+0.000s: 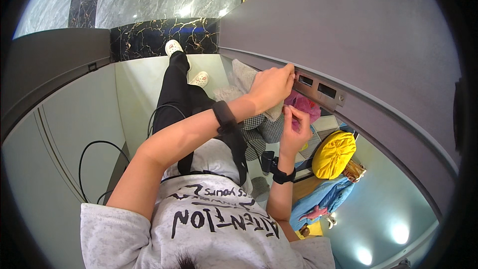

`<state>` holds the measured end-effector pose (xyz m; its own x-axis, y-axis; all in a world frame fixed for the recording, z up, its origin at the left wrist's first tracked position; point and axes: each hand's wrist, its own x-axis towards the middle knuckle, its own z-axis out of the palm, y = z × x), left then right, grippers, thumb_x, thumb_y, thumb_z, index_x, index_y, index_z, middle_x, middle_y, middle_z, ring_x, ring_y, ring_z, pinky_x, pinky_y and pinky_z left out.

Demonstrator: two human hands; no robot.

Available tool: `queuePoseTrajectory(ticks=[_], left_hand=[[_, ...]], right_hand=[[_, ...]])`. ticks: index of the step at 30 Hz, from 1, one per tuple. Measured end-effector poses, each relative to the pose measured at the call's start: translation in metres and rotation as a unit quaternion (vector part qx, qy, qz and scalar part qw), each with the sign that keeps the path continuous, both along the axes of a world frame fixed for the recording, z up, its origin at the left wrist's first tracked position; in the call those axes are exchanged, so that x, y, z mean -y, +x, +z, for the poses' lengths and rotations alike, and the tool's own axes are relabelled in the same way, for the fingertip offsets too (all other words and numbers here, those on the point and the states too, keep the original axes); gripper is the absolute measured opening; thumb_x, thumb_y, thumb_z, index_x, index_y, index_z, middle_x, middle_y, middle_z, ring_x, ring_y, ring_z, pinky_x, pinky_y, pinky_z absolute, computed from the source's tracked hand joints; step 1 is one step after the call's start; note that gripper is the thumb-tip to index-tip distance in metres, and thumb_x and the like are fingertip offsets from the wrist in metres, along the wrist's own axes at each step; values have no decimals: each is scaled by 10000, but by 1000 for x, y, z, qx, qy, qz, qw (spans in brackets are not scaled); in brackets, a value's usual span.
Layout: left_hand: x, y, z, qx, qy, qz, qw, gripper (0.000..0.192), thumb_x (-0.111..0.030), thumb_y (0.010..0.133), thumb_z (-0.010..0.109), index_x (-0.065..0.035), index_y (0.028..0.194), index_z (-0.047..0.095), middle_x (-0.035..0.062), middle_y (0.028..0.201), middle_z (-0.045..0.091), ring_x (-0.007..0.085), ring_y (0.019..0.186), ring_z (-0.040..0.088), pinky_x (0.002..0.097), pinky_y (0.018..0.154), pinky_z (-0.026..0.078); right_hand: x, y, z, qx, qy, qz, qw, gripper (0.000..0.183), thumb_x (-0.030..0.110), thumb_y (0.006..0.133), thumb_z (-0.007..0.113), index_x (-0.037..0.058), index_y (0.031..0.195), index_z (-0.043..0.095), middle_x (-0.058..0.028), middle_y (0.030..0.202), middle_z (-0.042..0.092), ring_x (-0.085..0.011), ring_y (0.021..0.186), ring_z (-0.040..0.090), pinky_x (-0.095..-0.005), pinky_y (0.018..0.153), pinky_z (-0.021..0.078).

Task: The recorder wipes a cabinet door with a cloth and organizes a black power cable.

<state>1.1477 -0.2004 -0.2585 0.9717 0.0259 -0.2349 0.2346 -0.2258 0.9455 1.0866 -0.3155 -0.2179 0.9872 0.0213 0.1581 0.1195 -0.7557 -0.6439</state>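
A light grey-beige ribbed cloth (245,73) hangs beside the edge of a grey door (336,26). My left hand (272,86) is closed over the cloth, with its fingertips against the door's edge, just beside a metal lock plate (320,89) with two rectangular openings. Below it, my right hand (297,130) has thumb and forefinger pinched together at the cloth's lower corner; the exact contact is small. Black bands are around both wrists.
Behind the door edge are a pink item (307,107), a yellow cushion-like bundle (334,155), blue fabric (325,196) and houndstooth-patterned fabric (272,129). A black-and-gold threshold (145,39) crosses the floor near my pale clogs (173,47). A black cable (84,157) loops at the left.
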Motion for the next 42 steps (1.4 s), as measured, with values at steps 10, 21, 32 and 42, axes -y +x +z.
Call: queuePoseTrajectory(ticks=[10, 21, 32, 42], left_hand=[[-3, -6, 0, 34, -56, -15, 998, 137, -198, 784, 513, -70, 831, 527, 125, 636, 576, 323, 600, 559, 378, 542, 432], [-57, -30, 6, -87, -372, -102, 918, 216, -161, 892, 451, 4, 903, 589, 9, 557, 548, 62, 514, 526, 205, 615, 409], [-71, -45, 22, -104, -370, -102, 918, 223, -136, 889, 444, 18, 968, 584, 13, 546, 544, 47, 528, 496, 196, 561, 388], [-75, -62, 23, -89, -404, -70, 908, 233, -116, 879, 451, 31, 998, 587, 23, 566, 552, 68, 530, 509, 205, 563, 404]], right_hand=[[-5, 3, 6, -14, -19, 19, 1000, 105, 16, 807, 577, -12, 901, 617, -76, 827, 636, -129, 715, 601, -232, 650, 480], [-21, 9, 2, -37, 166, -27, 985, 141, -50, 829, 504, -39, 963, 547, -141, 982, 617, -190, 904, 601, -276, 805, 470], [-51, 17, 10, -40, 225, 48, 972, 108, -44, 817, 527, -24, 917, 563, -158, 1006, 616, -201, 914, 607, -284, 783, 483], [-48, 17, 6, -179, 353, -80, 915, 81, -11, 804, 572, -54, 872, 573, -167, 816, 634, -184, 745, 629, -241, 680, 496]])
